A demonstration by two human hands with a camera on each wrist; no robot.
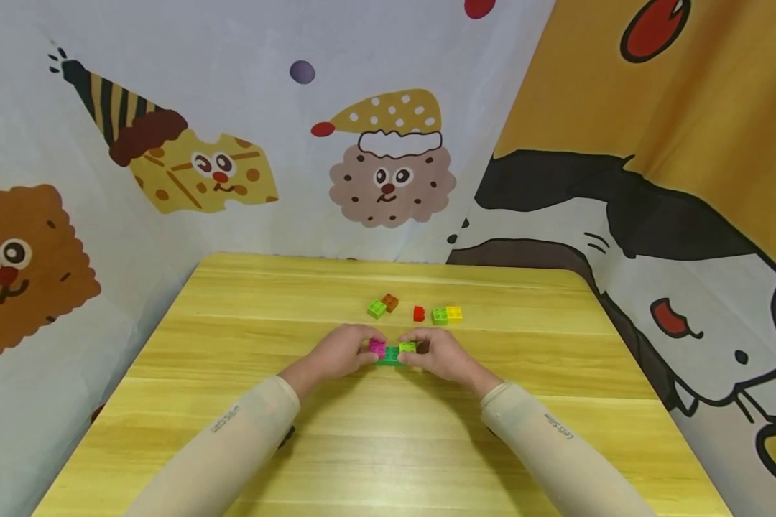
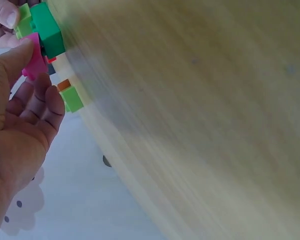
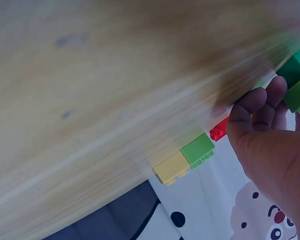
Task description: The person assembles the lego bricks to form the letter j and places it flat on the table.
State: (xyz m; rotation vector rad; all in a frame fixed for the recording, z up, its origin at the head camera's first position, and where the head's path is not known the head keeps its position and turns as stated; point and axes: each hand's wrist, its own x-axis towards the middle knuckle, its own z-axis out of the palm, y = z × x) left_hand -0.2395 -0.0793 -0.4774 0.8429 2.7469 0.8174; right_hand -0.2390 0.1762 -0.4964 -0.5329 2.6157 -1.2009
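Observation:
In the head view, a long green toy building brick (image 1: 391,355) lies on the table between both hands. A pink brick (image 1: 377,349) sits at its left end and a light green brick (image 1: 407,347) at its right end. The left hand (image 1: 344,351) pinches the pink brick (image 2: 36,61) between thumb and fingers, clearest in the left wrist view. Across from it, the right hand (image 1: 445,354) holds the light green brick (image 3: 299,93) by thumb and fingertips. Fingers partly cover both end bricks.
Beyond the hands lie a light green brick (image 1: 376,309) and a brown brick (image 1: 391,302) touching, a small red brick (image 1: 419,314), and a green brick (image 1: 440,316) beside a yellow brick (image 1: 454,314). The wooden table (image 1: 388,445) meets a cartoon-printed cloth (image 1: 284,237) behind.

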